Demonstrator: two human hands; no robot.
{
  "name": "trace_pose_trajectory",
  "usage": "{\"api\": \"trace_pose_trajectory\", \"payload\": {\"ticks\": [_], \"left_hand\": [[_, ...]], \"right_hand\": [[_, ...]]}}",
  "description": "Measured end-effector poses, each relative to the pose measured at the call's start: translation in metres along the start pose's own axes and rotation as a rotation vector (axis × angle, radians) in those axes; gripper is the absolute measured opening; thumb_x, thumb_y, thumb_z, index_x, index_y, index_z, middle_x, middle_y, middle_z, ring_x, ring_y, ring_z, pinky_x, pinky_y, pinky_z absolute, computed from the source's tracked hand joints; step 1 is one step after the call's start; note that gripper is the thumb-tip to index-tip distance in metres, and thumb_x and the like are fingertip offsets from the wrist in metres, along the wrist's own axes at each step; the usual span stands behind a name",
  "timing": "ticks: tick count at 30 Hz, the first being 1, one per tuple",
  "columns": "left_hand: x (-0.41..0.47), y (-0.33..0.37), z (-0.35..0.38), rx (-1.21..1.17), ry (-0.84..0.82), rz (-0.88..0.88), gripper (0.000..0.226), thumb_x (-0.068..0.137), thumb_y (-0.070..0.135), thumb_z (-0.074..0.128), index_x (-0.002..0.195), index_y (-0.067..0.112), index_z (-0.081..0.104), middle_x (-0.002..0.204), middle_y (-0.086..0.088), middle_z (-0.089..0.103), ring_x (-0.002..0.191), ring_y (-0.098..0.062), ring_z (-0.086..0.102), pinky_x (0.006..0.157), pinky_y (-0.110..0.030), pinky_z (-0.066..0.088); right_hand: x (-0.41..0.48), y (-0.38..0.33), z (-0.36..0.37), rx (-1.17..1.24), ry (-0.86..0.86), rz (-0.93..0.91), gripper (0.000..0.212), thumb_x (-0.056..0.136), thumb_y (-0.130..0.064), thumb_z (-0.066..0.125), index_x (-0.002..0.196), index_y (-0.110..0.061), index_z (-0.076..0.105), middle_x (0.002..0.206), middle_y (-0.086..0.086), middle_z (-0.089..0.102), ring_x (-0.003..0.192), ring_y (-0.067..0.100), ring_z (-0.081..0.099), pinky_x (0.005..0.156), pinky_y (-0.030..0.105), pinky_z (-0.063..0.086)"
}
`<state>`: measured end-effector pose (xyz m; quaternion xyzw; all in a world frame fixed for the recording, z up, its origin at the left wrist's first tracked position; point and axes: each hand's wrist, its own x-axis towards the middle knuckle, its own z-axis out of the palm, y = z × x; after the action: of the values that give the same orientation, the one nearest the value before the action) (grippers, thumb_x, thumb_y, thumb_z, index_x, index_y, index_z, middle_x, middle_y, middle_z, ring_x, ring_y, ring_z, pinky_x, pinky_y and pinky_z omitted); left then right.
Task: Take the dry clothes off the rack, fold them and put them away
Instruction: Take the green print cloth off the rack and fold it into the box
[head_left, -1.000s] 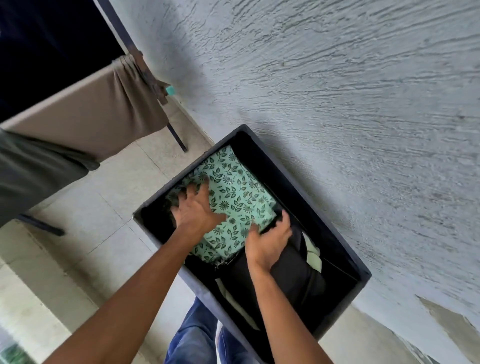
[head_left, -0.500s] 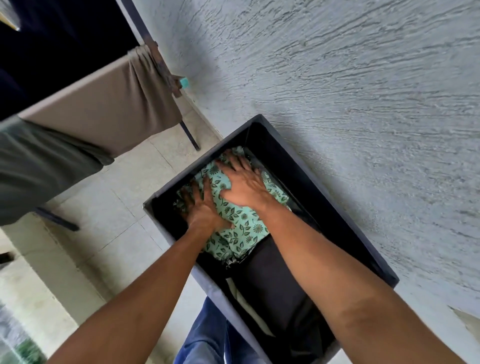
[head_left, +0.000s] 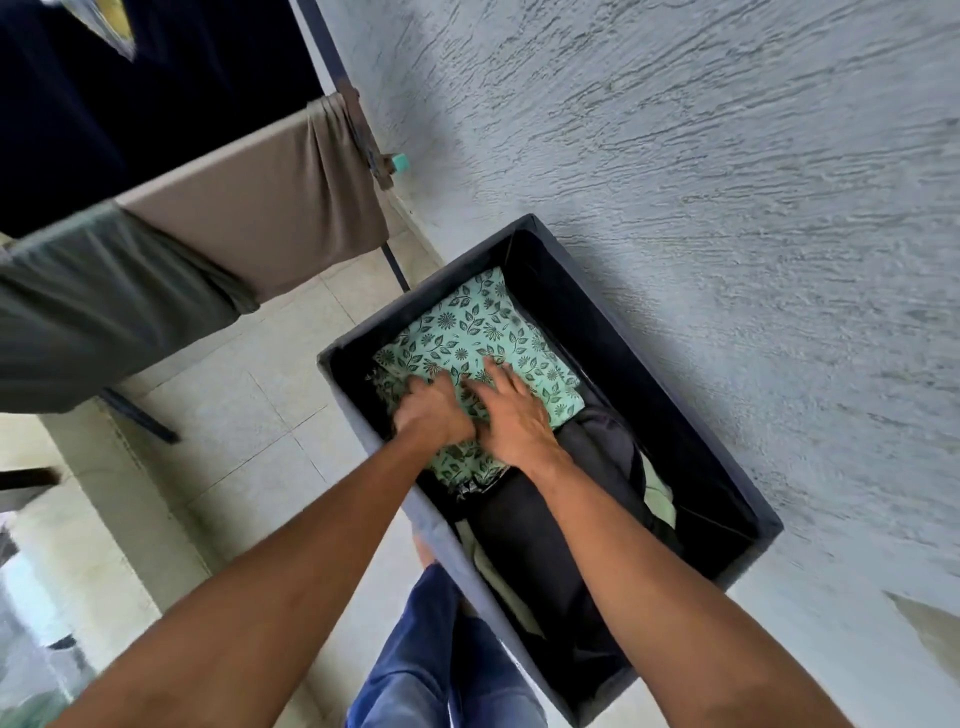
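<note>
A dark fabric storage box (head_left: 613, 291) stands on the floor against the wall. A folded green cloth with a leaf print (head_left: 483, 327) lies in its far end, on top of dark folded clothes (head_left: 540, 525). My left hand (head_left: 434, 410) rests on the near edge of the green cloth with its fingers curled into the fabric. My right hand (head_left: 514, 410) lies flat on the cloth beside it, fingers spread. On the drying rack (head_left: 332, 67) at upper left hang a tan garment (head_left: 260, 208), an olive garment (head_left: 93, 306) and a dark navy one (head_left: 156, 88).
A rough grey wall (head_left: 727, 182) runs along the right of the box. Pale floor tiles (head_left: 234, 415) lie to the left. The rack's dark legs (head_left: 137, 415) stand on the tiles. My jeans-clad leg (head_left: 441, 660) touches the box's near side.
My right hand slid back from the far end of the green cloth to its near part, beside my left hand. The left hand's fingers curled in. The view shifted.
</note>
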<state>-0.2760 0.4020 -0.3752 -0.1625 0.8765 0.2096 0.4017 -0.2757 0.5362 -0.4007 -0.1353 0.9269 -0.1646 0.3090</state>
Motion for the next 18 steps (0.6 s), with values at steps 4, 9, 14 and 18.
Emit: {"api": "trace_pose_trajectory", "payload": {"ticks": [4,9,14,18], "left_hand": [[-0.045,-0.019,-0.03,-0.403,-0.018,0.285,0.054,0.088,0.024,0.071,0.138,0.015,0.053,0.12,-0.005,0.067,0.097,-0.023,0.069,0.085,-0.035,0.058],[-0.13,-0.068,-0.077,-0.333,0.218,0.386,0.023,0.091,0.018,0.067,0.114,0.016,0.07,0.088,0.006,0.067,0.086,-0.015,0.066,0.082,-0.027,0.052],[-0.199,-0.134,-0.186,-0.265,0.564,0.401,0.015,0.09,0.019,0.067,0.102,0.02,0.075,0.091,0.005,0.072,0.08,-0.01,0.065,0.079,-0.018,0.05],[-0.263,-0.191,-0.311,-0.411,0.934,0.378,0.014,0.091,0.013,0.067,0.095,0.025,0.073,0.083,0.009,0.071,0.071,0.004,0.062,0.068,-0.011,0.047]], "right_hand": [[-0.026,-0.021,-0.04,0.541,-0.061,0.18,0.033,0.097,-0.024,0.059,0.13,-0.024,0.062,0.118,0.001,0.066,0.101,0.022,0.065,0.084,0.036,0.051],[-0.075,-0.077,-0.09,0.49,0.035,-0.023,0.02,0.097,-0.029,0.062,0.116,-0.029,0.068,0.086,-0.014,0.064,0.069,0.005,0.06,0.061,0.024,0.043],[-0.072,-0.187,-0.166,0.429,0.145,-0.314,0.014,0.092,-0.02,0.067,0.103,-0.024,0.074,0.083,-0.004,0.072,0.079,0.013,0.066,0.072,0.028,0.049],[-0.061,-0.317,-0.251,0.432,0.293,-0.557,0.01,0.091,-0.027,0.068,0.097,-0.031,0.074,0.078,-0.01,0.069,0.076,0.008,0.065,0.074,0.026,0.05]]}}
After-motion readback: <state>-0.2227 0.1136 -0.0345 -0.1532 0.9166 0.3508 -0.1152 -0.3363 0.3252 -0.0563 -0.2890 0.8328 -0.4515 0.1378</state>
